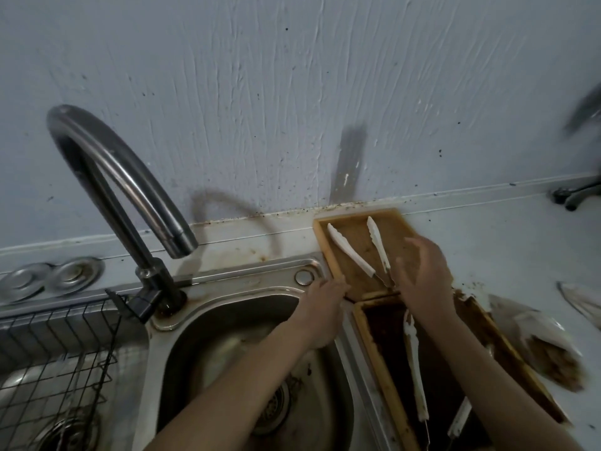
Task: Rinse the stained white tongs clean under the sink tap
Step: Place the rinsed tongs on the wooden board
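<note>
Now | your right hand fingers half-curled, blurred, reaching the hinge of the stained white plastic tongs just beyond them in the brown tray | left hand fingers rest flat on the tray's edge | pinch near the hinge, lift level.

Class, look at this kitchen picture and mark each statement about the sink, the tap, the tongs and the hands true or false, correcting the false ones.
1. Water is pouring from the tap. False: no stream shows at its spout.
2. A pair of white tongs lies in the far tray, beside the sink. True.
3. The right hand is at the handle end of those tongs. True, though the picture is too blurred to show whether it grips them.
4. The left hand holds a sponge. False: it rests at the sink's right edge, with nothing seen in it.
5. The near tray holds no tongs. False: another white pair lies in it.
</note>
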`<control>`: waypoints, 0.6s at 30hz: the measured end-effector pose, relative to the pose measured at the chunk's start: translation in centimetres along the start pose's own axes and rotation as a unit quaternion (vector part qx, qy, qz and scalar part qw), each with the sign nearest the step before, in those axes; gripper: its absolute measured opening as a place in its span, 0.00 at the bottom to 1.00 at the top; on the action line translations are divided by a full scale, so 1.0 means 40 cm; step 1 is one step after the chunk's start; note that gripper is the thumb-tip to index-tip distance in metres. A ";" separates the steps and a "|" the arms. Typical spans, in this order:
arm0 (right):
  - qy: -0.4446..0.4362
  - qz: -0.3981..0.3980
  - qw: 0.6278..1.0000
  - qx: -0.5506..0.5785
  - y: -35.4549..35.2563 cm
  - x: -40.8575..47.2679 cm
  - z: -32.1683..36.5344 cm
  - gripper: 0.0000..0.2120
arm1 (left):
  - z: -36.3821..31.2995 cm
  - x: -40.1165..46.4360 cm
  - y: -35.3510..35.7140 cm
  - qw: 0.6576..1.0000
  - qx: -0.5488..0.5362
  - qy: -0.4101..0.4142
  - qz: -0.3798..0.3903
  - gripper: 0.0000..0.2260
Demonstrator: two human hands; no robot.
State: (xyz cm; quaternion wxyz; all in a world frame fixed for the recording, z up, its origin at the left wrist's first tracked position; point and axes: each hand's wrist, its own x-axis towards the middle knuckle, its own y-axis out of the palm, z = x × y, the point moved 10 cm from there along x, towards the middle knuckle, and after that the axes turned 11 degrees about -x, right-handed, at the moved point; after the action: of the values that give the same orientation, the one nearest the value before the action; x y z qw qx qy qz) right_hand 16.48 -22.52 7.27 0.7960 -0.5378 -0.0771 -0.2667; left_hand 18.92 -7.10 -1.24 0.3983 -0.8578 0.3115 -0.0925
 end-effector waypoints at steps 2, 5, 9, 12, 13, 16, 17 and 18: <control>-0.026 -0.037 0.999 -0.011 -0.063 -0.071 -0.001 0.15 | -0.044 -0.034 -0.003 0.998 0.032 0.052 -0.022 0.20; -0.015 -0.013 0.998 -0.053 -0.093 -0.178 -0.025 0.12 | -0.103 -0.089 0.026 0.991 0.051 0.122 -0.019 0.19; 0.038 0.075 0.992 -0.091 -0.070 -0.280 -0.064 0.10 | -0.126 -0.136 0.092 0.981 0.076 0.177 0.011 0.21; 0.063 0.141 0.979 -0.132 -0.043 -0.337 -0.082 0.09 | -0.132 -0.158 0.133 0.978 0.095 0.181 0.032 0.23; 0.064 0.158 0.974 -0.149 -0.036 -0.348 -0.084 0.09 | -0.135 -0.162 0.144 0.977 0.101 0.183 0.041 0.24; 0.057 0.193 0.961 -0.189 -0.027 -0.366 -0.080 0.12 | -0.140 -0.174 0.154 0.974 0.111 0.190 0.049 0.25; 0.052 0.203 0.956 -0.206 -0.023 -0.368 -0.079 0.13 | -0.139 -0.177 0.153 0.976 0.107 0.186 0.047 0.25; 0.044 0.210 0.951 -0.221 -0.017 -0.370 -0.077 0.15 | -0.136 -0.179 0.154 0.977 0.102 0.179 0.047 0.25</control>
State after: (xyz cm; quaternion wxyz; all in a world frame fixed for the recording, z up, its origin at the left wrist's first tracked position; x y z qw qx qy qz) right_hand 3.10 -20.41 0.51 0.6976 -0.6924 0.1335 -0.1269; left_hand 8.23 -9.17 -1.53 0.4252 -0.7664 0.4069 -0.2573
